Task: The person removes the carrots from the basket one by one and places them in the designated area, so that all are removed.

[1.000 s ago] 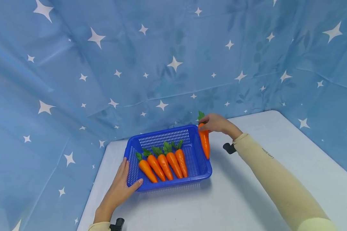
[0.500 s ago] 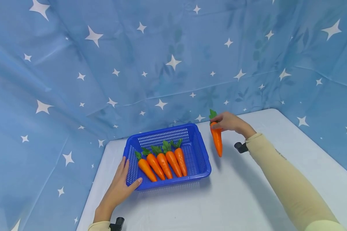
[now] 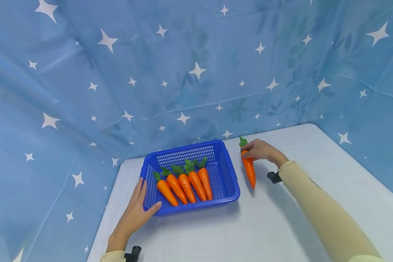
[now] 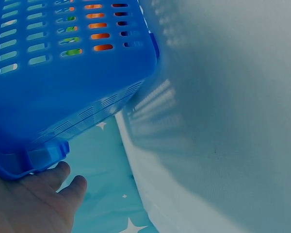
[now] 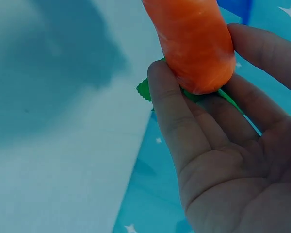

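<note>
Over on the right, the right hand (image 3: 262,150) is holding a single orange carrot (image 3: 249,170) by its thick end, just right of the blue basket (image 3: 216,203) above the white tabletop (image 3: 196,236). The grip is a narrow one: in the right wrist view, thumb and fingers are pressing opposite sides of the crown, beside the green leaves (image 3: 243,142). The tip is pointing to the near side; whether it is touching the tabletop, I cannot tell. That skin is looking smooth and glossy, so I'm judging it light, fairly stiff and a touch slippery, probably artificial, with the leaves being the softer, weaker part. The broad shoulder is offering the best hold; the tapering tip is likely giving fingers less purchase. On the left, the left hand (image 3: 135,209) is spreading wide at the basket's near-left corner, touching it, while five carrots (image 3: 186,187) are lying inside, leaves to the far side.
</note>
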`<control>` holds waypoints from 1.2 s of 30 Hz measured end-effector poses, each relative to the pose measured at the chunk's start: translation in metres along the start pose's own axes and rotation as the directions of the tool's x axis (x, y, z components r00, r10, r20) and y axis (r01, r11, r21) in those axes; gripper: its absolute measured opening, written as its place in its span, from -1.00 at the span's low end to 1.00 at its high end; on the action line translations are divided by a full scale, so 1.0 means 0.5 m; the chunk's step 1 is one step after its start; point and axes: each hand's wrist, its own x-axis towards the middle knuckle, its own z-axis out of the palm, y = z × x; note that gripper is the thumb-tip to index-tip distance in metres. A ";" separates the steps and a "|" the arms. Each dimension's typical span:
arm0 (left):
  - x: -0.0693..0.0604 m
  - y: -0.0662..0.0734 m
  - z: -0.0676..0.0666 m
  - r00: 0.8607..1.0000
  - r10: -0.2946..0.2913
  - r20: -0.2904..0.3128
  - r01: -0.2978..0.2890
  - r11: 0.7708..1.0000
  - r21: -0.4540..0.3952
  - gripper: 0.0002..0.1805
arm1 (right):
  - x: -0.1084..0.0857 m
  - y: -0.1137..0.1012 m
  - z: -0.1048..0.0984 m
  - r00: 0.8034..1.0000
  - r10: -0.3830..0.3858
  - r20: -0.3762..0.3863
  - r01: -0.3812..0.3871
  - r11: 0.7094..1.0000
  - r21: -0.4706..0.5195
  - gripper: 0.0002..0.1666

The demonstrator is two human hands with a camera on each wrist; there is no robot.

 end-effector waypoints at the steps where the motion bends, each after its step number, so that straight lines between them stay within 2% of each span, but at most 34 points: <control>1: -0.001 0.000 0.000 1.000 -0.002 0.001 0.002 1.000 -0.001 0.17 | 0.001 0.004 0.006 1.000 0.002 0.004 -0.002 1.000 -0.002 -0.42; 9: -0.001 0.004 -0.002 1.000 -0.004 0.003 0.004 1.000 -0.008 0.17 | 0.020 0.033 0.047 1.000 0.003 0.007 -0.002 0.998 -0.063 -0.42; 16: -0.001 0.003 0.000 1.000 -0.004 0.000 0.004 1.000 -0.017 0.16 | 0.035 0.046 0.084 1.000 0.010 -0.030 -0.015 0.986 -0.167 -0.45; 20: -0.002 0.002 0.001 1.000 -0.009 -0.003 0.009 1.000 -0.020 0.16 | 0.039 0.051 0.100 0.999 0.004 -0.053 -0.014 0.982 -0.191 -0.46; 28: -0.003 0.001 0.002 1.000 -0.016 -0.002 0.016 1.000 -0.013 0.17 | 0.042 0.058 0.118 0.995 -0.049 -0.092 0.028 0.975 -0.219 -0.43; 36: -0.001 -0.003 0.005 1.000 -0.005 -0.009 0.005 1.000 -0.013 0.15 | 0.039 0.061 0.122 0.992 -0.061 -0.107 0.034 0.971 -0.239 -0.36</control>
